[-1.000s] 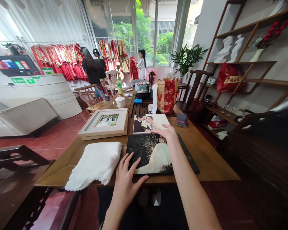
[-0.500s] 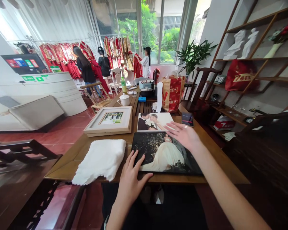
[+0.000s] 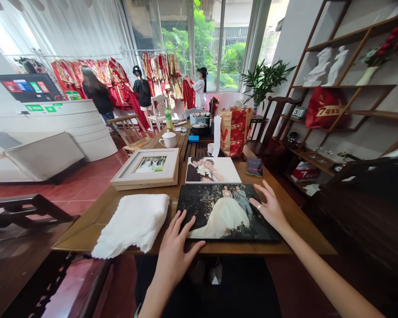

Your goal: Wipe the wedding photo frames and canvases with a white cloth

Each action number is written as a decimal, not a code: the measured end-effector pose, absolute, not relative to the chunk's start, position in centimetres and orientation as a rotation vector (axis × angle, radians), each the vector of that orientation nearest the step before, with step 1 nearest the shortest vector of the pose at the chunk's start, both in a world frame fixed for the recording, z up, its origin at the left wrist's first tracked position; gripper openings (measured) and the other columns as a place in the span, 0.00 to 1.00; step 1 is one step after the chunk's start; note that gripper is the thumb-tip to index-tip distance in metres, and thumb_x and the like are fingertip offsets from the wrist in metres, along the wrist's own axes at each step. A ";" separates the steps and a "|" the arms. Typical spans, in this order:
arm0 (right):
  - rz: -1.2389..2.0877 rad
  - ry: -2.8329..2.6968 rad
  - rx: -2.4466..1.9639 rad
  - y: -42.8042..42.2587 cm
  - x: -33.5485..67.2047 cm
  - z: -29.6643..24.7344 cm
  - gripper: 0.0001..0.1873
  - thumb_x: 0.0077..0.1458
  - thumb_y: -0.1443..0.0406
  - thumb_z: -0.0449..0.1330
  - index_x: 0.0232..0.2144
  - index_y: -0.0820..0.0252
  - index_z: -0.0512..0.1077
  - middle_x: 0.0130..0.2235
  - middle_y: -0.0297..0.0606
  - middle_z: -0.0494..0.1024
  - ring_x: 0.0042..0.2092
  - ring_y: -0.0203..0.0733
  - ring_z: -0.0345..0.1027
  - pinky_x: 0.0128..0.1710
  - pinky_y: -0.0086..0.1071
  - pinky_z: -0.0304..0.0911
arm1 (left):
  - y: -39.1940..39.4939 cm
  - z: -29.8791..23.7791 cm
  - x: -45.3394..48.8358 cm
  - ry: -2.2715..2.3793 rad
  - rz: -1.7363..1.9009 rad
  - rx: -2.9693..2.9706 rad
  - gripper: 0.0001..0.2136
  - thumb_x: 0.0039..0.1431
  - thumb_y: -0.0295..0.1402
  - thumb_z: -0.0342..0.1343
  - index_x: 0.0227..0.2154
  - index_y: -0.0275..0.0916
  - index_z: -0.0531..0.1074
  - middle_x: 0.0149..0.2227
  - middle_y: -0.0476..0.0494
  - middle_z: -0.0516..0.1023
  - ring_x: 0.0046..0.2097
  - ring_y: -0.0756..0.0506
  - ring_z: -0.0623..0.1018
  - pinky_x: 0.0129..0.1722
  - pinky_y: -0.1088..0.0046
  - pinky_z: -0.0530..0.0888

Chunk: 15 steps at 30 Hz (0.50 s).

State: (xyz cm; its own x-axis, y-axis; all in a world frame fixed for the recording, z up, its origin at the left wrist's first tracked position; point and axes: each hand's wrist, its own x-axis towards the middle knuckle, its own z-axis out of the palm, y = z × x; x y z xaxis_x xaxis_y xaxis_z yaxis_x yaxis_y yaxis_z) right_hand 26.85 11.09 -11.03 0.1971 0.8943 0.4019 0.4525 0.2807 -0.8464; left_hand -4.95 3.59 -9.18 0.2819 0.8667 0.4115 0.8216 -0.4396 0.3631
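A dark wedding photo panel (image 3: 225, 216) lies flat near the table's front edge, showing a couple and a wide white gown. On its lower left corner rests my left hand (image 3: 177, 243), fingers spread. My right hand (image 3: 270, 207), wearing a ring, is at the panel's right side with fingers apart; whether it presses on the surface I cannot tell. Just beyond lies a second, pale wedding photo panel (image 3: 227, 170). To the left are a folded white cloth (image 3: 132, 223) and a wooden picture frame (image 3: 146, 168) with a small photo inside.
A phone (image 3: 254, 167) lies right of the pale panel. Farther back on the table (image 3: 82, 229) stand a white lidded cup (image 3: 168, 139), a green bottle (image 3: 168, 118) and a red-and-tan paper bag (image 3: 235, 132). Several people stand by racks of red garments. Shelves (image 3: 345, 86) rise at right.
My right hand has moved right and down, from above the panel's top edge to its right side, uncovering the couple in the picture. My left hand stays at the lower left corner.
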 end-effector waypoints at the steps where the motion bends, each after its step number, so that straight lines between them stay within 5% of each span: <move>1: 0.512 -1.449 -1.313 11.3 26.6 -11.0 0.26 0.49 0.56 0.60 0.52 0.50 0.66 0.65 0.40 0.45 0.63 0.55 0.47 0.52 0.46 0.63 | 3.5 -9.1 -5.0 1.620 0.854 2.460 0.25 0.57 0.39 0.55 0.57 0.47 0.58 0.62 0.42 0.55 0.63 0.38 0.52 0.57 0.53 0.60; 8: 0.588 -1.675 -1.178 12.3 27.2 -11.5 0.18 0.53 0.59 0.58 0.47 0.52 0.70 0.57 0.42 0.66 0.59 0.48 0.57 0.60 0.48 0.50 | 1.2 -5.2 -7.9 1.380 0.898 2.593 0.23 0.62 0.31 0.47 0.59 0.47 0.54 0.63 0.43 0.53 0.62 0.39 0.55 0.58 0.54 0.59; 11: 0.560 -1.721 -1.208 12.3 27.2 -11.4 0.18 0.52 0.58 0.59 0.47 0.52 0.70 0.56 0.42 0.66 0.59 0.48 0.58 0.59 0.48 0.51 | 0.6 -2.7 -9.0 1.485 1.069 2.449 0.21 0.61 0.32 0.49 0.57 0.48 0.59 0.60 0.43 0.59 0.61 0.38 0.58 0.58 0.52 0.58; 15: 0.548 -1.730 -1.236 12.2 27.1 -11.3 0.19 0.52 0.57 0.59 0.46 0.52 0.71 0.56 0.41 0.67 0.58 0.49 0.59 0.59 0.48 0.52 | -0.8 1.3 -7.1 1.240 1.160 2.077 0.12 0.62 0.34 0.49 0.47 0.48 0.69 0.47 0.45 0.73 0.49 0.42 0.72 0.49 0.63 0.70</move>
